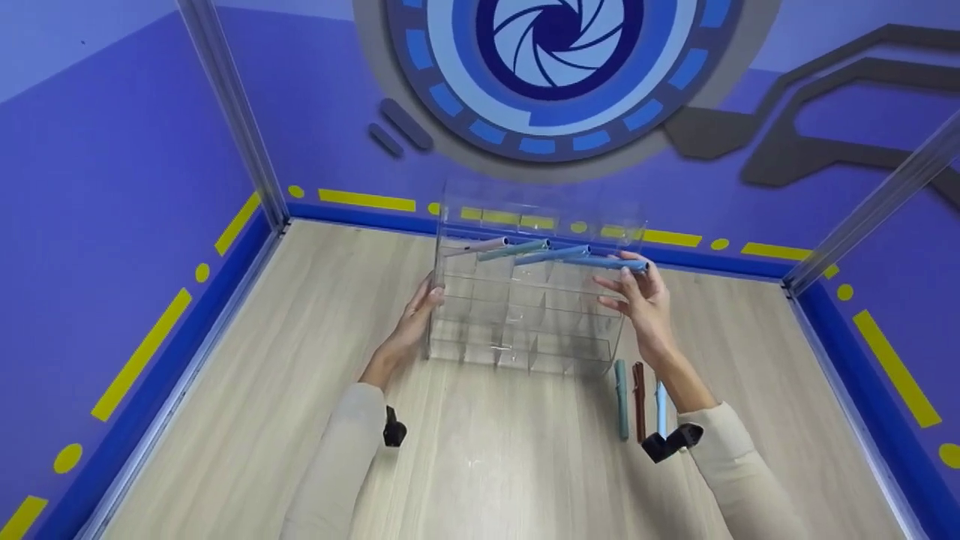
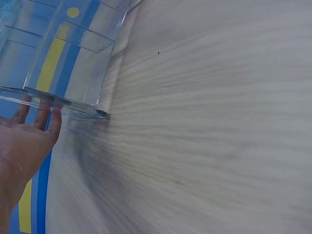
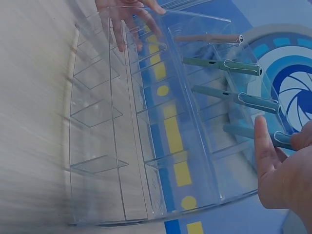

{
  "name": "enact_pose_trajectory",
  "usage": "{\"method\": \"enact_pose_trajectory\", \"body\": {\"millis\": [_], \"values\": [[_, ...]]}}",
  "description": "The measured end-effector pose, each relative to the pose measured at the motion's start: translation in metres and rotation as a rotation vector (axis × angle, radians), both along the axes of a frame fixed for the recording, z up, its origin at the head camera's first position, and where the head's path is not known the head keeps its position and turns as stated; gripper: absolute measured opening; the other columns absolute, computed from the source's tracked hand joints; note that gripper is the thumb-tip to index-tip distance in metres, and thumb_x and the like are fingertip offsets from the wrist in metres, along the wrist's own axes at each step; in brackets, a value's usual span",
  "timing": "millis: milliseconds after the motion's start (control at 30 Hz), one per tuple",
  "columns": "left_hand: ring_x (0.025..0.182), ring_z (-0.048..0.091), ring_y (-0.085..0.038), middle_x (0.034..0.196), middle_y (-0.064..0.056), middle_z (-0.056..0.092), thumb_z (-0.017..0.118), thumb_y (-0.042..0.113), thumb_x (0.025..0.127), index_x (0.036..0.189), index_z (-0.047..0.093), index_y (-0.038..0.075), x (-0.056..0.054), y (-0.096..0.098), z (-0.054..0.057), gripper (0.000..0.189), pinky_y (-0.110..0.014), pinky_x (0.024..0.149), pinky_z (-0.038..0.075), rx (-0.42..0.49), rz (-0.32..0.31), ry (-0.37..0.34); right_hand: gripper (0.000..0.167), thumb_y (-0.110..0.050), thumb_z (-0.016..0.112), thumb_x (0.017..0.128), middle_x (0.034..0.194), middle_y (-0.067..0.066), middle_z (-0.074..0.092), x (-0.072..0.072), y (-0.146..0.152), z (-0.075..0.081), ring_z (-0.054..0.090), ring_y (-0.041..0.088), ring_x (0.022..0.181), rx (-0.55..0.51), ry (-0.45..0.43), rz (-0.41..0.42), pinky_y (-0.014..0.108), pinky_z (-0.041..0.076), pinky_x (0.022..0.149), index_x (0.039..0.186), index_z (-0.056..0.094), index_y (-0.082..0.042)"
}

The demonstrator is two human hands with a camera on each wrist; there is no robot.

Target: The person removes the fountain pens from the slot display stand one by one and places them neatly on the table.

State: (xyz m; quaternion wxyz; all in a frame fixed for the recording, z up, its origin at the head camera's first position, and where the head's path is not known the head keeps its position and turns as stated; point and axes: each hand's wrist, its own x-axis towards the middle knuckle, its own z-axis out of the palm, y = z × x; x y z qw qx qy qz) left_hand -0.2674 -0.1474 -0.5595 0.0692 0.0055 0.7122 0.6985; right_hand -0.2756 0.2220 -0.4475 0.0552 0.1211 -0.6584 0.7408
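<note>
Right hand (image 1: 646, 304) pinches rightmost blue pen (image 1: 604, 262), slanted in clear rack (image 1: 574, 346), top row; left hand (image 1: 412, 319), fingers straight, touches rack's left side. Pink pen (image 1: 487, 244), green pen (image 1: 517, 250), other blue pen (image 1: 555, 255) alongside. Teal pen (image 1: 622, 405), brown pen (image 1: 639, 405), partly blocked light-blue pen (image 1: 661, 409) on table (image 1: 480, 465).

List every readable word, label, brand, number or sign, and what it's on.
None: no words, brands or numbers readable in any view.
Four pens in the clear acrylic organizer: any markings too small to read.
Three loose pens: same.
Wall mural: aperture emblem, yellow dashes; no lettering.
</note>
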Motion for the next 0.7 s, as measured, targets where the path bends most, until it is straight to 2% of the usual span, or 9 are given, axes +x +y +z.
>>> {"method": "enact_pose_trajectory", "body": {"millis": [200,400,500,700], "values": [[0.156,0.026,-0.034,0.166,-0.015,0.033,0.033,0.043,0.112,0.166,0.006,0.022,-0.001,-0.001,0.000,0.064,-0.056,0.130,0.006,-0.009,-0.013,0.017,0.036,-0.018,0.047,0.109,0.143,0.012,0.060,0.015,0.015,0.008,0.073,0.016,0.109,-0.028,0.026,-0.037,0.031,0.062,0.084,0.143,0.047,-0.008],[0.157,0.026,-0.033,0.167,-0.013,0.033,0.034,0.043,0.112,0.166,0.008,0.022,-0.001,-0.001,0.000,0.064,-0.054,0.130,0.007,0.008,-0.005,0.023,0.031,-0.008,0.052,0.106,0.125,0.005,0.070,0.028,0.035,0.013,0.074,0.015,0.106,-0.107,0.038,-0.068,0.031,0.062,0.086,0.136,0.051,-0.003],[0.157,0.025,-0.033,0.167,-0.013,0.032,0.035,0.044,0.112,0.166,0.008,0.022,-0.001,-0.001,0.000,0.064,-0.054,0.130,0.006,0.013,-0.007,0.017,0.031,-0.006,0.053,0.105,0.119,0.003,0.069,0.034,0.046,0.012,0.074,0.014,0.103,-0.112,0.019,-0.079,0.030,0.062,0.088,0.136,0.051,-0.006],[0.156,0.027,-0.034,0.166,-0.017,0.033,0.035,0.045,0.112,0.166,0.007,0.022,0.000,-0.001,-0.001,0.065,-0.058,0.129,0.004,0.011,0.001,0.012,0.048,-0.019,0.049,0.108,0.117,-0.001,0.058,0.044,0.069,0.004,0.066,0.007,0.107,0.009,-0.048,-0.103,0.024,0.056,0.098,0.153,0.036,-0.008]]}}
